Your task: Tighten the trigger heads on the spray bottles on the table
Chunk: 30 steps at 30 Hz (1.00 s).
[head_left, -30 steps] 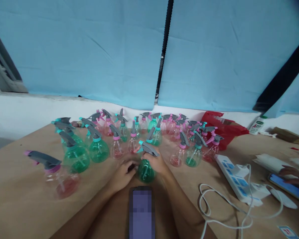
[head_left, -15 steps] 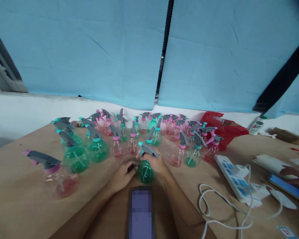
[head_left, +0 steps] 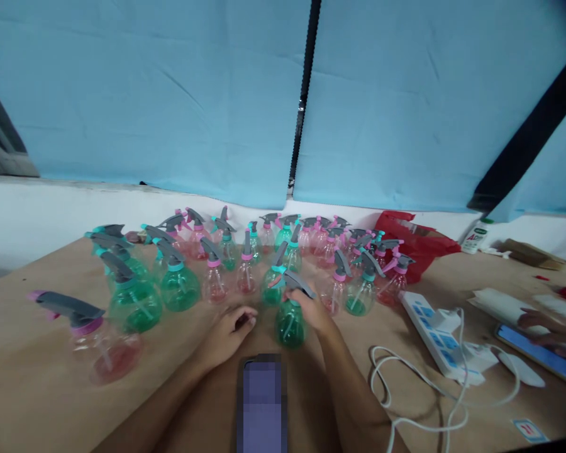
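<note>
My right hand (head_left: 311, 309) is wrapped round the neck of a small green spray bottle (head_left: 290, 326) with a grey trigger head, standing upright on the brown table (head_left: 42, 384). My left hand (head_left: 227, 332) rests on the table just left of that bottle, fingers loosely curled, and I cannot make out anything in them. Beyond both hands stand several green and pink spray bottles (head_left: 179, 283) in a loose crowd. A larger pink bottle (head_left: 101, 343) stands nearer at the left.
A white power strip (head_left: 434, 333) with a looping white cable (head_left: 405, 402) lies to the right. A red plastic bag (head_left: 415, 242) sits behind the bottles. At the far right another person's hand (head_left: 542, 324) rests by a phone (head_left: 542, 355). Blue sheets hang behind.
My right hand has moved the green bottle a little to the right and away from my left hand, which has let go and stays on the table.
</note>
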Each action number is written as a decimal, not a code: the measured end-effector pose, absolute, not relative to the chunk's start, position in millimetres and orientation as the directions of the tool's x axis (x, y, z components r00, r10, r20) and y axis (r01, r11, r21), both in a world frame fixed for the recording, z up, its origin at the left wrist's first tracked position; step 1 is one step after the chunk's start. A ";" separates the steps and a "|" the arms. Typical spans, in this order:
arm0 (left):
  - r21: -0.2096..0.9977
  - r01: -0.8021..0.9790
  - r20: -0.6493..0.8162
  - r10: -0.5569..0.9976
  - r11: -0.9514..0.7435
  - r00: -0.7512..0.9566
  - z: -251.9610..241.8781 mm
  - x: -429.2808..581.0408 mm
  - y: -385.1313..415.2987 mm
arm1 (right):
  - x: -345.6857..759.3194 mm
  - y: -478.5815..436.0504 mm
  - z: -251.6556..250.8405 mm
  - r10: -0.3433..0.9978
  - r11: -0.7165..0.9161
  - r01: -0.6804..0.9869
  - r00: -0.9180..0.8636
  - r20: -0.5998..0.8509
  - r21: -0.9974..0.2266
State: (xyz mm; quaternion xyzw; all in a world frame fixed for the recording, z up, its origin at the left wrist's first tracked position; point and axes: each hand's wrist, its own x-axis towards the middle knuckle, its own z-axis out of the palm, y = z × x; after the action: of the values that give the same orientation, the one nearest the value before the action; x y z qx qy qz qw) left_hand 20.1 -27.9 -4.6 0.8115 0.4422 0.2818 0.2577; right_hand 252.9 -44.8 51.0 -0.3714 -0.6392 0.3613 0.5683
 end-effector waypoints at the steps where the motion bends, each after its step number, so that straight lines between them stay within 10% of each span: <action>1: 0.668 0.572 0.229 0.862 -0.477 0.452 -4.8 19.5 -27.6 | 259.6 -43.8 50.5 0.883 0.469 0.078 -0.051 0.466 -0.880; 14: 0.666 0.578 0.220 0.865 -0.471 0.451 -3.3 19.4 -27.0 | 248.5 -18.6 16.4 0.487 0.472 0.492 0.546 0.682 -0.732; 22: 0.673 0.568 0.226 0.864 -0.473 0.451 -5.2 18.3 -27.6 | 250.9 -16.9 1.8 0.331 0.427 0.756 0.379 0.864 -0.496; 30: 0.668 0.565 0.238 0.859 -0.484 0.454 -6.9 17.4 -27.8 | 252.9 -21.1 11.0 0.383 0.311 0.798 0.393 0.836 -0.517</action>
State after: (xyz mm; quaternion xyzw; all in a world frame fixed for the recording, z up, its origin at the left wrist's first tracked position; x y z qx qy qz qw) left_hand 17.4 -27.8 -6.9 0.8128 0.4379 0.2852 0.2573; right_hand 252.9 -21.1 11.0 -0.5625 -0.5249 -0.1681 0.6164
